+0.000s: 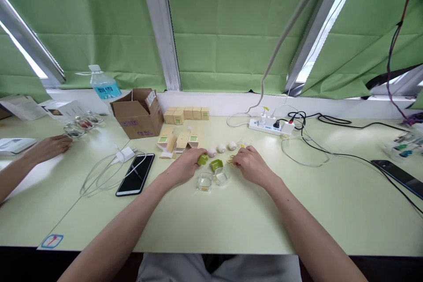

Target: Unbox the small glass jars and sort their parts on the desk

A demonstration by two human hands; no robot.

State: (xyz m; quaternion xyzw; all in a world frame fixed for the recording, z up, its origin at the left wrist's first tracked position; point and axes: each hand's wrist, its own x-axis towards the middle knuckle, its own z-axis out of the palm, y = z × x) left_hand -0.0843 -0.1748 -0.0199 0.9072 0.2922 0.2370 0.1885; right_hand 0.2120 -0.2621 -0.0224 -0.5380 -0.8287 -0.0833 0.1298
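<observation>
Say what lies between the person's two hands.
Head view: a loose green piece, three pale rounded pieces, yellow pieces by the right hand and, nearer the wearer, two clear containers.

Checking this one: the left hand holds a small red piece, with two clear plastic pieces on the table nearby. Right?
Not quite: the head view shows the left hand holding a small green piece, not red; two clear plastic pieces are on the table nearby.

The green piece (216,165) looks smooth plastic; from it, glossy clear containers (205,180) lie toward six o'clock, a matt cardboard box (140,128) at ten, creased cloth blind (218,26) at twelve.
</observation>
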